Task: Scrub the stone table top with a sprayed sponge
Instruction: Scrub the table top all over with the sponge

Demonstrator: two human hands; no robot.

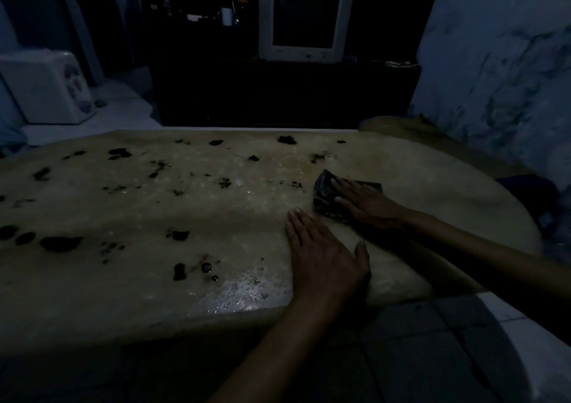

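Sponge, a dark, crumpled rectangular pad [324,197], lies flat under the straight, slightly spread fingers [341,183] of the right hand [367,205], pressed onto the pale beige stone table top [139,294] right of centre. The left hand [321,254] rests palm-down just beside it, fingers together, thumb apart. With no curled grip, the pad could slide out from under the palm on the wet sheen [234,294]. Dark blotches [60,243] far left may get smeared, and the bracing hand could slip.
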